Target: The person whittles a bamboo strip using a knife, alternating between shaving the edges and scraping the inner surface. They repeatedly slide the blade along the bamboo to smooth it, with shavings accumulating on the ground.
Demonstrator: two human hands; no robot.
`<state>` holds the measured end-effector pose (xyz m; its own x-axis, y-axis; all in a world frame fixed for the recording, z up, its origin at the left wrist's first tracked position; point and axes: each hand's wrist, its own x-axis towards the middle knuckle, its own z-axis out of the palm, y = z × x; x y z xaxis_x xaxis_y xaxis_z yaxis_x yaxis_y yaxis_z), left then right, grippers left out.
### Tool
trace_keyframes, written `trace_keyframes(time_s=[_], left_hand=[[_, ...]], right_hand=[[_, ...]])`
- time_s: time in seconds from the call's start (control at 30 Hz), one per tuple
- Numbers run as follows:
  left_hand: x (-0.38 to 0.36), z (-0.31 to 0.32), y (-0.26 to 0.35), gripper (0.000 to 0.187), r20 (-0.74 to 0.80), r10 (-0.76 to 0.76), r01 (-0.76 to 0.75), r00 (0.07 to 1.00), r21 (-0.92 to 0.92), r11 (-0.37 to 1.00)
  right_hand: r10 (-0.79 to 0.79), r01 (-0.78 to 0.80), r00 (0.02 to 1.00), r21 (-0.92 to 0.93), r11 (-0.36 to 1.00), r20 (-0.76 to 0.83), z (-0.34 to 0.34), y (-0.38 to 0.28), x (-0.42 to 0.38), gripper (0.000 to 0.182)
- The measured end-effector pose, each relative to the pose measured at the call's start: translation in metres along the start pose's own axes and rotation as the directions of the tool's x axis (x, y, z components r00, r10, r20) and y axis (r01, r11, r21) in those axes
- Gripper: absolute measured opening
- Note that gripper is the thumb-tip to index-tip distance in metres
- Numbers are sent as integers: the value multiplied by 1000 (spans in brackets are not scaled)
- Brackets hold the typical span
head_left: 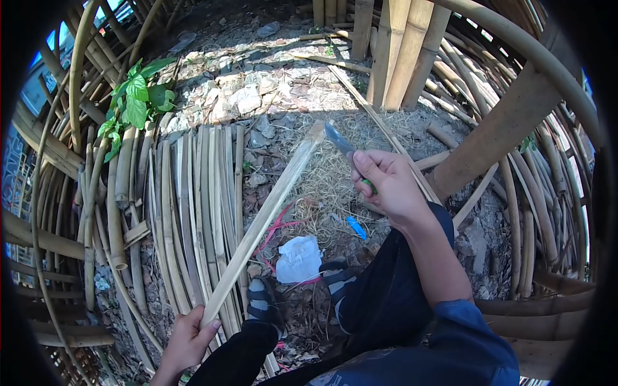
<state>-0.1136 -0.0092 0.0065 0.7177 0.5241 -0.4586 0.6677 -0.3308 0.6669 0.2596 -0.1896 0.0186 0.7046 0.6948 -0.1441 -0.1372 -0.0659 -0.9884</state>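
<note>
My left hand (188, 344) is wrapped round the near end of a split bamboo strip (261, 222), which slants up and away to the right. In my right hand (389, 183) is a knife (339, 139) with a green handle, mostly hidden by my fingers. The blade points up and to the left, right beside the strip's far end. Thin bamboo shavings (335, 174) lie heaped on the ground below the blade.
A row of split bamboo strips (193, 212) lies to the left. White paper (299, 259), a blue object (356, 227) and pink string (277, 226) are near my feet. Thick bamboo poles (502, 128) stand at right; a leafy plant (136, 96) grows at left.
</note>
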Motion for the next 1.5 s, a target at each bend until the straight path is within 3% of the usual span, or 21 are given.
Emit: trace_keyframes(time_s=[0.03, 0.13, 0.23, 0.3, 0.4, 0.57, 0.63, 0.67, 0.77, 0.83, 0.93, 1.0, 1.03, 1.1, 1.13, 1.17, 1.2, 1.23, 1.27, 1.33, 1.5], left_hand=[[1, -1, -1, 27, -9, 27, -28, 1000, -16, 999], [1, -1, 3, 26, 13, -12, 13, 1000, -63, 998], [2, 0, -1, 24, 30, 32, -29, 999, -90, 995], [0, -1, 4, 23, 57, 0, 5, 998, -98, 995], [-2, -2, 13, 22, 83, -41, 50, 996, -112, 992], [0, -2, 9, 22, 120, -87, 99, 989, -103, 990], [-3, -2, 5, 23, 104, -68, 83, 992, -147, 986], [-4, -4, 7, 23, 104, -71, 86, 992, -140, 986], [2, 2, 14, 24, 95, -73, 83, 993, -102, 991], [2, -1, 7, 24, 97, -101, 115, 990, -153, 982], [0, -1, 0, 24, 87, -97, 114, 991, -212, 971], [1, 0, -1, 24, 77, -93, 109, 993, -239, 965], [1, 0, 0, 24, 91, -98, 117, 991, -245, 962], [2, -1, 2, 24, 106, -105, 128, 989, -244, 961], [2, -1, 2, 24, 114, -95, 119, 989, -227, 967], [1, -1, 3, 23, 124, -86, 111, 989, -209, 972], [2, 0, 4, 23, 127, -88, 113, 988, -208, 972], [2, 0, 6, 23, 135, -99, 122, 986, -177, 977], [1, 1, 8, 23, 143, -110, 132, 984, -148, 980], [1, 2, 14, 23, 155, -104, 131, 983, -177, 976], [0, 1, 15, 23, 160, -77, 106, 984, -184, 977]], right_hand=[[-20, 23, 991, -23, 999, 130, 4, 3, -1, 33], [130, -104, 944, -102, 989, 305, 29, 18, -9, 31], [126, -76, 882, -126, 989, 455, 37, 31, -11, 31], [156, -118, 891, -114, 986, 427, 37, 32, -9, 33], [83, -76, 990, -64, 995, 117, 11, 23, 14, 32], [214, -180, 932, -139, 974, 292, 21, 14, 1, 33], [102, -106, 994, -290, 951, -28, -8, 24, 29, 33], [224, -220, 973, -70, 973, 58, -18, 16, 28, 33], [88, -94, 995, -136, 986, -46, 15, 4, 9, 32], [86, -84, 996, -94, 992, 19, 15, 14, 5, 30], [142, -114, 980, -194, 974, 138, 19, 20, 5, 26], [143, -131, 904, -58, 990, 404, 25, 27, 1, 22], [144, -131, 904, -62, 990, 403, 25, 28, 0, 22], [179, -230, 761, 2, 973, 623, 27, 30, -3, 20], [200, -201, 710, -78, 976, 675, 25, 25, -3, 23], [201, -205, 711, -75, 976, 674, 22, 24, 4, 23], [217, -223, 869, -40, 974, 444, 17, 22, 14, 25], [228, -231, 957, -2, 973, 178, 14, 23, 19, 27], [233, -236, 957, -2, 972, 175, 14, 29, 22, 27], [83, -80, 970, 21, 997, -230, 15, 35, 31, 33], [205, -175, 961, 164, 971, -184, 15, 31, 17, 42]])
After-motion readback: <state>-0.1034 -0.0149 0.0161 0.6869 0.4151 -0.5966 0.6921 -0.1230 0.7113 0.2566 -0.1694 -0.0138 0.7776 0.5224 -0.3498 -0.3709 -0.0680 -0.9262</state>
